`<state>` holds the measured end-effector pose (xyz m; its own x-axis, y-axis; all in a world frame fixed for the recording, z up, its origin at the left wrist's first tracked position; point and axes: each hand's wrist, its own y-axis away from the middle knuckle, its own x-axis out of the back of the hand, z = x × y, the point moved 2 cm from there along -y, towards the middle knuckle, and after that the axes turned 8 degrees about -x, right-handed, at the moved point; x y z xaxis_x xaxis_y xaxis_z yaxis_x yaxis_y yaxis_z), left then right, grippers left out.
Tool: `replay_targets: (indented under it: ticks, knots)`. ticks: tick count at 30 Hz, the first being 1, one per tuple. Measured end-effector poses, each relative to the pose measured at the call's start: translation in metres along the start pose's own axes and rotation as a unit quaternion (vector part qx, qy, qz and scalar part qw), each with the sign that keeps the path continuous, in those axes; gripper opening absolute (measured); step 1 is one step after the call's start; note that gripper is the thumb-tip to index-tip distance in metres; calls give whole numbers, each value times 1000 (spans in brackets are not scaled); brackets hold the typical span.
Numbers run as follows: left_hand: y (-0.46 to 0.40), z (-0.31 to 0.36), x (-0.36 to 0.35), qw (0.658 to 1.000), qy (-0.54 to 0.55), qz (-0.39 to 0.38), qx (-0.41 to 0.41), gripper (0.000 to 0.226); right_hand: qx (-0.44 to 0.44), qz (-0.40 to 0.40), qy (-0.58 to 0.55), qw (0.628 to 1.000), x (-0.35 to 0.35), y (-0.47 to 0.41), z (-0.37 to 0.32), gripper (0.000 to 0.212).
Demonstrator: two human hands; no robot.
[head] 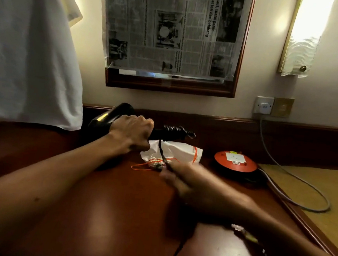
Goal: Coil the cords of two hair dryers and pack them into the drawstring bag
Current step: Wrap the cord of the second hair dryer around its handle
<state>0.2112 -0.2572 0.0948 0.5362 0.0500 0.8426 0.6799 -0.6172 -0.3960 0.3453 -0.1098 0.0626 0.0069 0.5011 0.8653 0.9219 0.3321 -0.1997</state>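
1. The left hand (132,133) is clenched on the handle of the black hair dryer (112,117), above the desk (111,216); the blurred right hand (181,177) pinches the cord (162,152)
2. I judge each turn should lie tight beside the coils at 3 o'clock of the fist
3. The cord looks thin and twisted; the white drawstring bag (179,152), soft and crumpled, lies at 6 o'clock under the coils

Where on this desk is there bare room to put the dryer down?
Bare wood lies near the front edge of the desk, between the forearms. Another patch lies at far left below the white cloth. Around the drawstring bag and orange reel it is crowded.
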Motion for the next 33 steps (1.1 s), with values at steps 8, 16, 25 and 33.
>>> replay_targets:
  ticks: [8,16,25,33]
  knots:
    - [15,14,-8,992,-17,-32,-124,33,-67,171,-146,972,81,-59,7,32]
    - [21,14,16,983,11,55,-175,23,-118,120,-197,966,32,-92,73,32]
    - [-3,3,36,998,46,45,12,20,-63,-23,-149,987,-33,7,-2,13]
    - [13,33,11,995,-11,0,-94,23,-29,152,-53,987,87,-68,-7,27]
